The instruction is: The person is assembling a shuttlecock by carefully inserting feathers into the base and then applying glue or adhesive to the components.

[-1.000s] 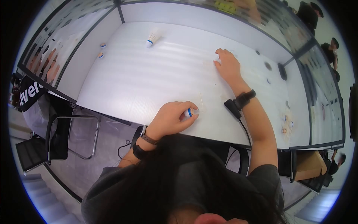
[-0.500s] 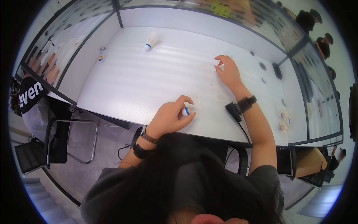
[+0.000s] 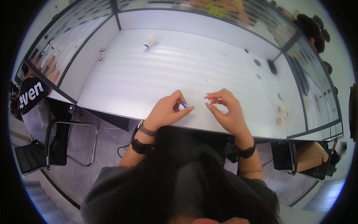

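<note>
Between the fingers and thumb of my left hand (image 3: pixel 166 109) is a white shuttlecock base (image 3: pixel 182 106) with a blue band, partly covered by the fingertips. Just to its right, above the table's near edge, my right hand (image 3: pixel 228 110) pinches a small whitish piece with thin prongs (image 3: pixel 214 101). The hands are apart, and the two pieces do not touch. A thin pale strip (image 3: pixel 195 93) lies on the table between them. Toward the back left, a whole shuttlecock (image 3: pixel 148 44) with a blue band rests on its side.
Two shuttlecock bases (image 3: pixel 101 55) sit by the left partition. At the right, several bases with pale feather pieces (image 3: pixel 280 114) lie together. Faint clear pieces (image 3: pixel 223 53) are at the back. A dark oblong object (image 3: pixel 272 67) stands at the right partition. The white table (image 3: pixel 141 78) has raised panels around it.
My right hand has come back from the far part of the table toward my left hand and now holds the pronged piece. My left hand still holds the base, slightly turned.
</note>
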A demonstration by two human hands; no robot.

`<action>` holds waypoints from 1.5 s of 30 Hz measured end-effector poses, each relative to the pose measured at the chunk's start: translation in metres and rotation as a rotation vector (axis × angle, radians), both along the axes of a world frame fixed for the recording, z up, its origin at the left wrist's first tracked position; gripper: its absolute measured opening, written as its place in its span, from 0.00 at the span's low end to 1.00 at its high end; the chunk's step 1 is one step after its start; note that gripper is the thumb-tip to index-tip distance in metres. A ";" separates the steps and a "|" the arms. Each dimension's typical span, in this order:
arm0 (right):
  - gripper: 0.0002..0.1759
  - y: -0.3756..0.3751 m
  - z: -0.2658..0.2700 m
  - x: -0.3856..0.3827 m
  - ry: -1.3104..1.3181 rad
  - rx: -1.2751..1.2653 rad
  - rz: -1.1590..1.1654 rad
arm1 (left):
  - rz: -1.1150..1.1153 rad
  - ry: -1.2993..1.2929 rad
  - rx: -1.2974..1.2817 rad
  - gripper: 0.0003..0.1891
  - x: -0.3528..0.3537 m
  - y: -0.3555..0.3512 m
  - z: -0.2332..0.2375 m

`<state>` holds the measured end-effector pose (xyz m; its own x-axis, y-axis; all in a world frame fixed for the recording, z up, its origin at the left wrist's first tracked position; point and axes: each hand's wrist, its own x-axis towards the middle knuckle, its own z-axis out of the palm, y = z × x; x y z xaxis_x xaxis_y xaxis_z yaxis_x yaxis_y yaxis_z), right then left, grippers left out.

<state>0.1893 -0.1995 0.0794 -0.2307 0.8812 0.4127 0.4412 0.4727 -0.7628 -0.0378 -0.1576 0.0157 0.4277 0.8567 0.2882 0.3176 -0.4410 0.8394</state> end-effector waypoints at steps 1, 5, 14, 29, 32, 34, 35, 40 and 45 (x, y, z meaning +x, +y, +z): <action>0.14 -0.008 -0.008 -0.002 0.018 0.039 0.005 | -0.002 -0.007 -0.014 0.16 0.000 -0.001 0.001; 0.13 -0.025 -0.046 -0.014 0.289 -0.131 -0.076 | -0.016 -0.038 -0.075 0.14 0.001 0.000 0.003; 0.10 -0.026 -0.071 -0.027 0.347 -0.174 -0.074 | 0.007 -0.094 -0.126 0.17 -0.003 0.001 0.001; 0.12 -0.017 -0.081 -0.002 0.746 -0.262 0.157 | -0.017 -0.180 -0.153 0.15 0.001 0.008 -0.011; 0.14 -0.018 -0.080 -0.002 0.742 -0.263 0.146 | -0.030 -0.189 -0.160 0.14 0.001 0.010 -0.014; 0.15 -0.017 -0.080 -0.001 0.739 -0.281 0.143 | -0.043 -0.211 -0.178 0.12 0.002 0.011 -0.015; 0.16 -0.017 -0.079 -0.002 0.739 -0.276 0.123 | -0.049 -0.224 -0.189 0.12 0.003 0.011 -0.014; 0.19 -0.017 -0.078 -0.006 0.806 -0.257 0.019 | -0.114 -0.230 -0.237 0.13 0.002 0.008 -0.004; 0.17 -0.013 -0.066 -0.008 0.815 -0.346 -0.068 | -0.109 -0.291 -0.252 0.17 0.005 0.007 -0.001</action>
<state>0.1813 -0.2122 0.0131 0.0763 0.9880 0.1339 -0.2822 0.1502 -0.9475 -0.0332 -0.1507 0.0146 0.4517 0.8700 0.1975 0.0131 -0.2278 0.9736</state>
